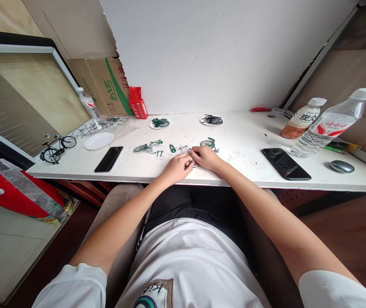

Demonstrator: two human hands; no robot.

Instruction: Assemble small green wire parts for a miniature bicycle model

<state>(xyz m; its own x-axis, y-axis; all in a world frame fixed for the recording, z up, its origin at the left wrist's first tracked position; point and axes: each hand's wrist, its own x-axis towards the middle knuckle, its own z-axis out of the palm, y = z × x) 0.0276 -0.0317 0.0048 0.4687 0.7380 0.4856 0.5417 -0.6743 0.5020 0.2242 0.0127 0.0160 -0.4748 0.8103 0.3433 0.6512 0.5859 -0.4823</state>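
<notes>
Both forearms stretched forward over the lap, meeting at the near edge of the white table (247,141). Left hand (177,167) curled, fingertips pinched on a small metal part (190,163). Right hand (206,157) curled, fingers pressed on the same part, just beside a green model bicycle wheel (208,143).

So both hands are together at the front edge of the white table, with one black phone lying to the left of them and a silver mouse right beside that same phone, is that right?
Not quite. In the head view the silver mouse lies far right, near the other black phone, not beside the left phone. The left hand and right hand do meet at the white table front edge.
</notes>
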